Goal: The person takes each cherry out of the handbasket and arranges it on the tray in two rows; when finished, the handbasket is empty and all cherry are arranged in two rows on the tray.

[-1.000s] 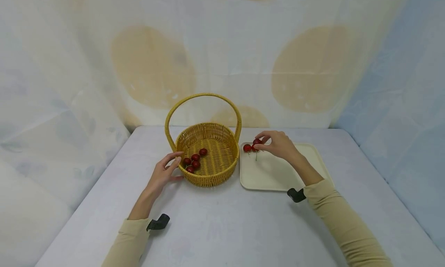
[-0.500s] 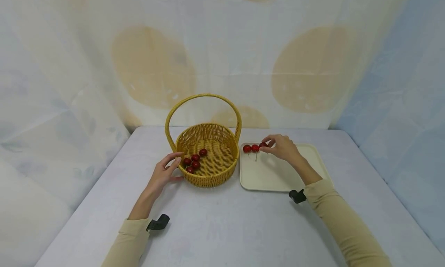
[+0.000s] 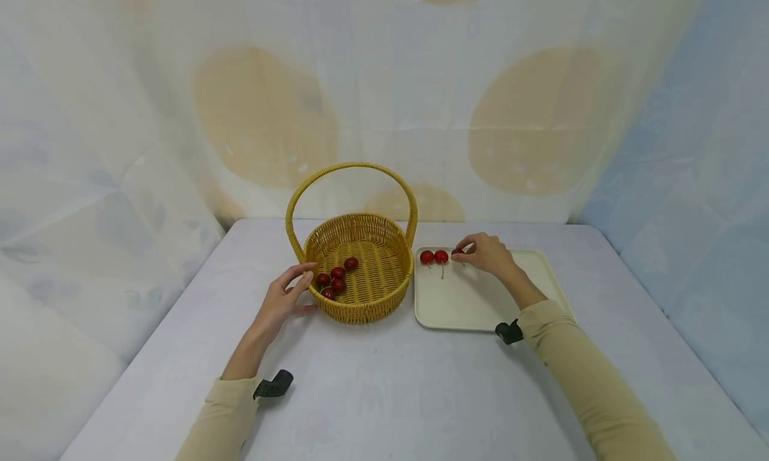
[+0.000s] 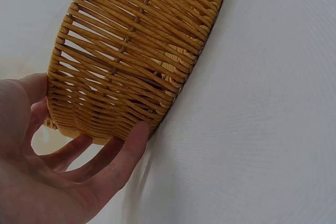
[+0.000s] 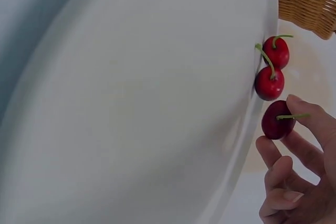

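My left hand holds the near left side of a round yellow wicker basket, thumb and forefinger at its rim. In the left wrist view, the lower fingers spread along the woven wall. Several red cherries lie inside on the basket's left. On the right, my right hand pinches a dark red cherry with a green stem between thumb and fingertips, at the far edge of a cream tray. Just left of it, two brighter cherries sit side by side along that edge, stems toward me.
The basket's tall arched handle rises over it. The tray stands close to the basket's right side on a pale cloth-covered table. Patterned curtains hang behind and at both sides.
My right hand has moved right and slightly down with its cherry, from above the second cherry to the spot right of it. My left hand and the basket have stayed in place.
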